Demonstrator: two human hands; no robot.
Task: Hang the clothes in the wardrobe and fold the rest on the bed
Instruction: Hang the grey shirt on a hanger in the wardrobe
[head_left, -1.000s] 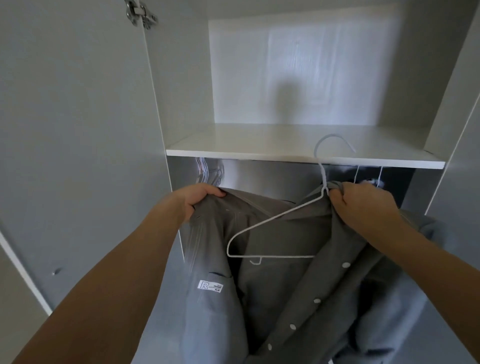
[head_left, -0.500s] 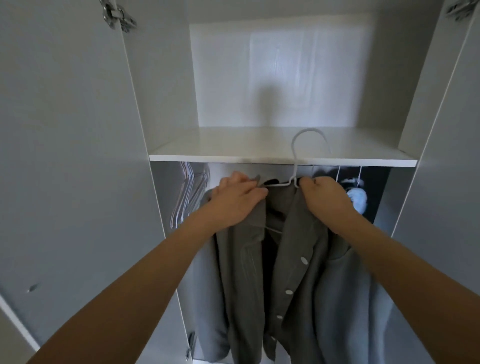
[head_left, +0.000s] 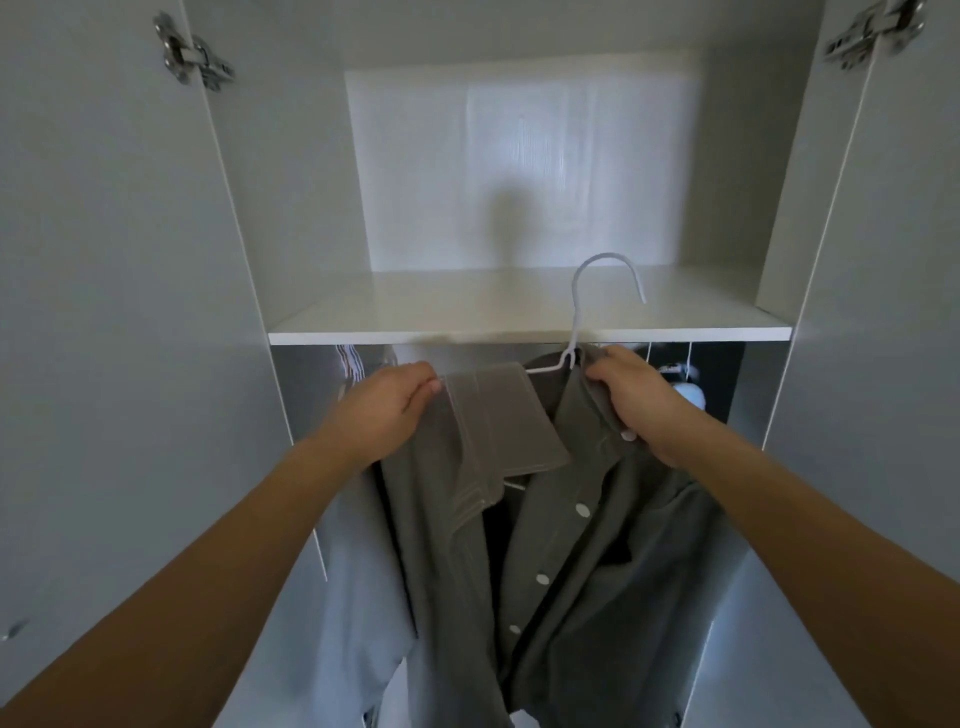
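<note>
Grey shirt (head_left: 519, 519) hung mid-frame on a white hanger (head_left: 574, 338), hook upright just before the shelf (head_left: 519, 332); right hand (head_left: 639, 400) gripped its shoulder nearest the hook, left hand (head_left: 384, 410) pinched the collar.

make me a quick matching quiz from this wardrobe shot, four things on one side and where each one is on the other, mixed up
Things:
1. left hand
2. right hand
3. hanger hook
4. door hinge

Places:
a. in front of the shelf
b. top left, on the door
c. holding the grey shirt by its collar flap
d. holding the shirt beside the hanger's neck

Pairs: 1-c, 2-d, 3-a, 4-b
</note>
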